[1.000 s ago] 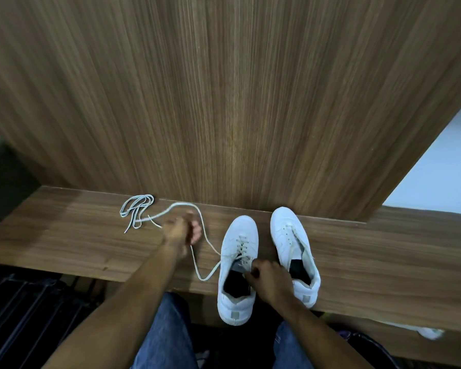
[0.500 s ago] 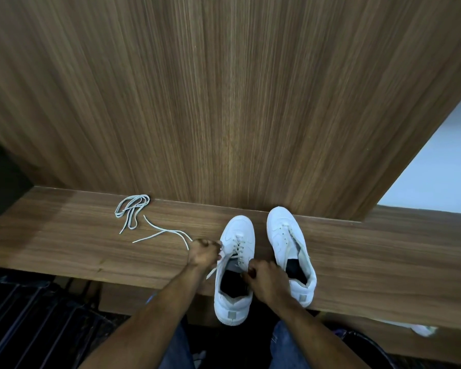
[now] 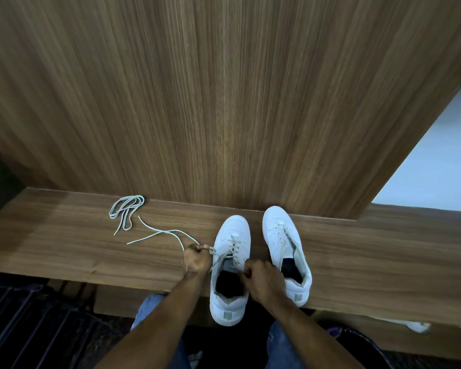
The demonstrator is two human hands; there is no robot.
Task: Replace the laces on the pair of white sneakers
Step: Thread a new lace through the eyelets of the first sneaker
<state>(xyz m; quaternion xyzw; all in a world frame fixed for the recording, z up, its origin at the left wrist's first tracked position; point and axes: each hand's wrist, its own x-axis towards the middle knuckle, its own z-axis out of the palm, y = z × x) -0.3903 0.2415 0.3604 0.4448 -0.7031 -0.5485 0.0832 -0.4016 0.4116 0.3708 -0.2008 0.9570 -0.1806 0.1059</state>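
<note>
2 white sneakers stand toes-up on the wooden bench. The left hand pinches the lace at 9 o'clock of the left sneaker, its loose ends trailing toward 10 o'clock. The right hand grips that sneaker's collar at 3 o'clock. The right sneaker stands just beside it. A spare lace lies bundled at 10 o'clock, well apart.

Bare tabletop to the right of the two sneakers, w/ open room. On the left, a loose lace bundle & trailing lace ends lie in the way. Upright wood panel blocks the far side.
</note>
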